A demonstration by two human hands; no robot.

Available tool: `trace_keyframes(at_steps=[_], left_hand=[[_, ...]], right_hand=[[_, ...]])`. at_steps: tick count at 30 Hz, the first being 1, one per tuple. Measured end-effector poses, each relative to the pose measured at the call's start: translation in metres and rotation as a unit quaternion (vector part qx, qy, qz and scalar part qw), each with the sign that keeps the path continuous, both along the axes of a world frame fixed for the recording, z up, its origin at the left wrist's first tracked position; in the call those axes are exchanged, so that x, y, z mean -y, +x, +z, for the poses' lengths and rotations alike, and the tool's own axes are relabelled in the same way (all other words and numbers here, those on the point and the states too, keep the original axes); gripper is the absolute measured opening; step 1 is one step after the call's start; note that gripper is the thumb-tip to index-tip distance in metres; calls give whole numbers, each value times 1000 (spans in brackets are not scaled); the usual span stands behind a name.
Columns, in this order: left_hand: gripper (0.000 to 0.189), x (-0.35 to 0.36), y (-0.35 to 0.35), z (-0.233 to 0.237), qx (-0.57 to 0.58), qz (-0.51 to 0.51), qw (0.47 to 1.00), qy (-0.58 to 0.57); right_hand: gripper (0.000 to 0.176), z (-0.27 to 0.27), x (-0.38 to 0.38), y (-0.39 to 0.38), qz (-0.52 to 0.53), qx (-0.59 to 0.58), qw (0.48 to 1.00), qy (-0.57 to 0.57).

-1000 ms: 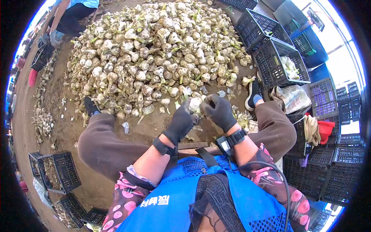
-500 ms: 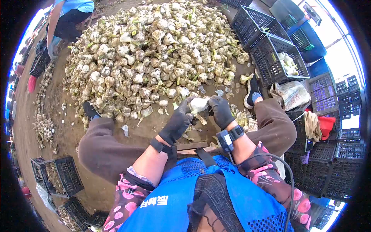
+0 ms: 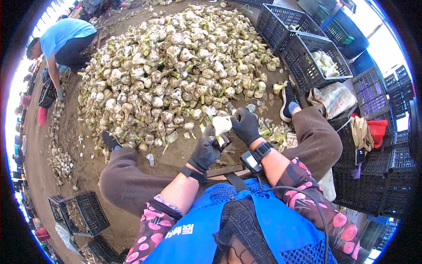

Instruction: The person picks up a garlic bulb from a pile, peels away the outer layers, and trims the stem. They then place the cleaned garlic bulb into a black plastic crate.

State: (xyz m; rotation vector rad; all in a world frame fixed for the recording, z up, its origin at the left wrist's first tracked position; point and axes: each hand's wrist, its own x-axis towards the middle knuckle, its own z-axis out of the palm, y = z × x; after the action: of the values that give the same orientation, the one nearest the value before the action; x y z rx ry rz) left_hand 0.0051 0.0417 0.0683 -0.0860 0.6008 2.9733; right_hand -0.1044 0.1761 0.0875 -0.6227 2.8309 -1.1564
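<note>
Both my hands wear black gloves and meet on one white garlic bulb (image 3: 221, 124) held above the ground between my knees. My left hand (image 3: 205, 149) grips the bulb from below. My right hand (image 3: 245, 126) pinches its right side. A big heap of unpeeled garlic bulbs (image 3: 176, 66) with green stems lies on the dirt just beyond my hands. Loose skins and cut stems (image 3: 274, 132) litter the ground by my right knee.
A black crate (image 3: 307, 66) at upper right holds a few white cleaned bulbs, with more black and blue crates stacked around it and along the right. A person in a blue shirt (image 3: 61, 39) bends at upper left. Black crates (image 3: 79, 213) sit at lower left.
My hands stayed together on the bulb and turned it; more of its white surface now shows between the gloves. The view shifted, bringing the bent person at upper left into sight.
</note>
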Motion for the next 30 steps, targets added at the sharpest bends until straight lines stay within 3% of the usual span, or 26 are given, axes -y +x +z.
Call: trace_keyframes(at_steps=[1,2,4,5,7,9,11,13,14,15,16,17,19,20,21,22,23,24,25,27,28,29,30], left_hand=[[63,0,0,0,-76,-30,997,0],[63,-2,2,1,-75,-35,997,-2],[60,-7,5,23,41,-34,998,-23],[60,-6,4,22,40,-31,998,-23],[59,-5,3,16,-11,-16,1000,10],[53,-2,3,5,-39,-8,998,48],[43,4,2,-3,99,-36,989,105],[39,4,-2,-7,60,-11,994,93],[35,2,-1,-11,24,15,996,83],[31,0,0,-14,-9,44,996,73],[30,4,-1,-17,34,18,997,62],[30,6,-2,-19,35,20,997,63],[35,7,-3,-6,0,-28,999,44],[38,6,-2,0,-8,-56,995,77],[38,4,-2,0,-9,-54,995,79],[32,2,-2,-1,-71,-13,980,-187],[28,-1,-3,-2,-126,29,889,-439],[35,-4,-7,-15,-4,-23,963,-270],[35,-2,-11,-22,-4,-23,963,-268],[38,7,-13,-28,-73,-123,901,-410],[38,3,0,-25,-99,-62,885,-450],[33,7,4,-24,-103,-152,853,-489],[28,1,5,-17,-157,-152,851,-478]], right_hand=[[22,-8,-3,0,-4,2,1000,-1],[22,-24,-7,-1,1,3,1000,7],[23,-37,-11,-4,3,-11,1000,2],[23,-43,-15,-8,5,-12,1000,2],[22,-46,-20,-18,-75,14,993,-92],[22,-55,-31,-33,-109,70,985,-112],[16,-60,-42,-45,-95,-128,987,7],[16,-52,-54,-41,-58,-187,979,60],[21,-47,-61,-44,-50,-22,989,138],[27,-39,-62,-44,-39,146,966,212],[28,-41,-64,-44,12,79,954,288],[28,-39,-63,-41,15,80,954,288],[24,-15,-53,-28,41,20,999,7],[24,-1,-45,-19,44,18,999,9],[23,15,-33,-6,67,94,985,-127],[24,29,-24,5,87,167,947,-259],[24,43,-18,13,87,167,948,-257],[27,54,-14,20,119,260,894,-344],[30,59,-11,25,148,348,822,-425],[24,44,-14,24,152,308,851,-397],[22,46,-19,21,162,305,881,-324],[20,50,-22,18,172,301,904,-249],[17,66,-15,18,153,220,957,-109]])
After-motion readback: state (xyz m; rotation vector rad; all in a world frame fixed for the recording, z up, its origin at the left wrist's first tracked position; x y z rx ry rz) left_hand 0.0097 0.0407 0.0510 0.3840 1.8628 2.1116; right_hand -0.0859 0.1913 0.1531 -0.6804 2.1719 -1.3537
